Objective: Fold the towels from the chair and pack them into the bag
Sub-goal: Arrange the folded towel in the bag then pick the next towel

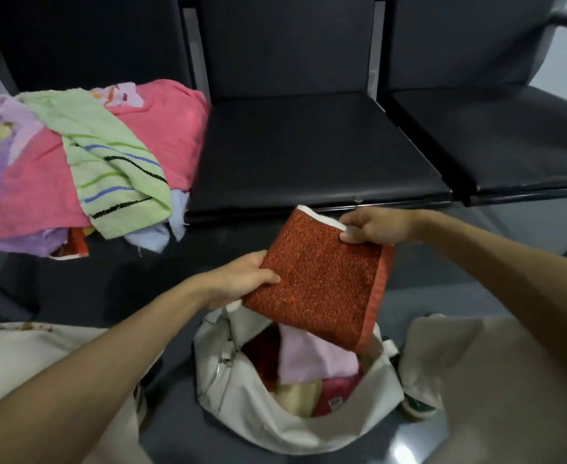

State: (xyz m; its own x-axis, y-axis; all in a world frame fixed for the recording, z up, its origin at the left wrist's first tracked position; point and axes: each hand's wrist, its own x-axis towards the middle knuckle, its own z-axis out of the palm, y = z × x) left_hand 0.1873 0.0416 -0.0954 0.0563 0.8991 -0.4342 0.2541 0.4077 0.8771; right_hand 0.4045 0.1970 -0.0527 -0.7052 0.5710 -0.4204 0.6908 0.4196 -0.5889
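Red folded towel (322,279) is hanging tilted just above the open bag (228,380), its lower corner dipping at the mouth. The left hand (242,279) is gripping the near edge, thumb on top. The right hand (379,226) is pinching the far corner at the white hem. Packed towels (315,356) (pink, dark red, yellow) are lying inside the bag. An unfolded pile (74,162) is covering the left chair (84,38).

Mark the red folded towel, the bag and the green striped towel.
red folded towel (322,283), head view, middle of its top face.
bag (220,396), head view, its left wall.
green striped towel (114,162), head view, striped middle.
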